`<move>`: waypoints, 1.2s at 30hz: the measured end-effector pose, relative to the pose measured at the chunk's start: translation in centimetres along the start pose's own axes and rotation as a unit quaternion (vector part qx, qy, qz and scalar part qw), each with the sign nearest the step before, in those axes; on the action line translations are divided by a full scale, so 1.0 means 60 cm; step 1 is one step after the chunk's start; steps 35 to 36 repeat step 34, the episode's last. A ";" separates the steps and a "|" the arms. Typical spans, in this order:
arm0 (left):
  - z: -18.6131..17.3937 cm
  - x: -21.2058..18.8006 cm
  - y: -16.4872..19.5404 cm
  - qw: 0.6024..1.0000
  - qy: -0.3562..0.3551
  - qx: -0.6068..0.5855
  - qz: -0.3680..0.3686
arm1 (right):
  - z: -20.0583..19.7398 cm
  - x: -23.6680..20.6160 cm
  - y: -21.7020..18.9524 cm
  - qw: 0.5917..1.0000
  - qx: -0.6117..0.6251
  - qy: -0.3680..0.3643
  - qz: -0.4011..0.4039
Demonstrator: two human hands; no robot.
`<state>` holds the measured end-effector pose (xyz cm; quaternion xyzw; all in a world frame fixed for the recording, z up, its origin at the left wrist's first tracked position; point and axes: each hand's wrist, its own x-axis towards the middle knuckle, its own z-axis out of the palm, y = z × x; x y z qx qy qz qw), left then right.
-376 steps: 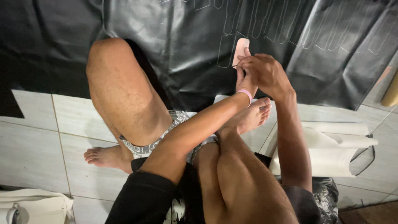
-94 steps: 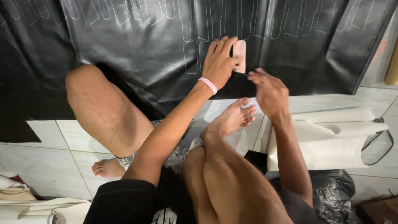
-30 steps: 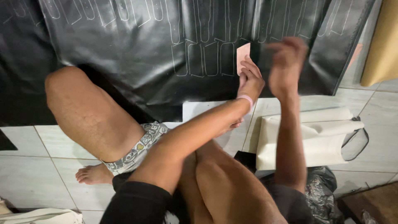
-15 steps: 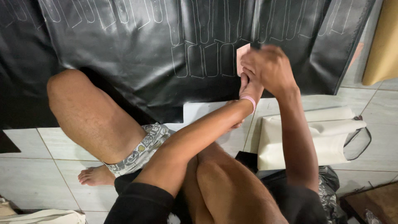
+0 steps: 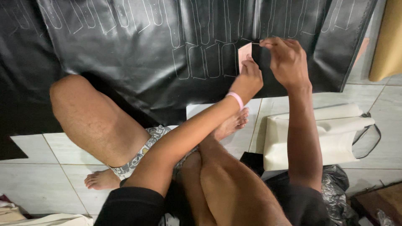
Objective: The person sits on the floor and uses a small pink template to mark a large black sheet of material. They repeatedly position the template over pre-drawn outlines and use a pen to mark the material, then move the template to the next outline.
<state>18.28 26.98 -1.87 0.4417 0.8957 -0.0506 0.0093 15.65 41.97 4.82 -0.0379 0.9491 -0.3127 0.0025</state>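
Upper centre-right of the frame: a small pinkish template card [image 5: 244,52] lies flat on the black sheet [image 5: 138,50] marked with pale outlines. The left hand [image 5: 248,79] presses the card's lower edge with bent fingers. The right hand [image 5: 287,60], just right of the card, has its grip pinched together at the card's top corner, on something too small to tell.

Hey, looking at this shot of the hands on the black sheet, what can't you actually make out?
Head view, the only one:
- Whatever the right hand pinches: hidden by its fingers, too thin to tell.
- The small pink template: lower part covered by the left hand.
- The black sheet: cut off by the top and left edges.
- The white folded material: partly behind the right forearm.
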 end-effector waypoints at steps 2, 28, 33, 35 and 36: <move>0.006 -0.009 -0.028 0.997 0.033 -0.075 -0.016 | 0.011 -0.012 0.000 1.000 -0.001 0.016 0.001; -0.015 -0.012 -0.111 0.848 0.003 -0.492 -0.197 | 0.001 -0.150 -0.006 0.989 0.100 0.090 0.053; 0.008 -0.005 -0.063 0.820 0.191 -0.533 -0.078 | 0.018 -0.209 0.072 0.978 0.040 0.099 0.178; 0.017 -0.006 -0.050 0.885 0.125 -0.447 -0.032 | 0.026 -0.223 0.089 0.982 0.035 0.066 0.173; 0.017 -0.006 -0.050 0.885 0.125 -0.447 -0.032 | 0.026 -0.223 0.089 0.982 0.035 0.066 0.173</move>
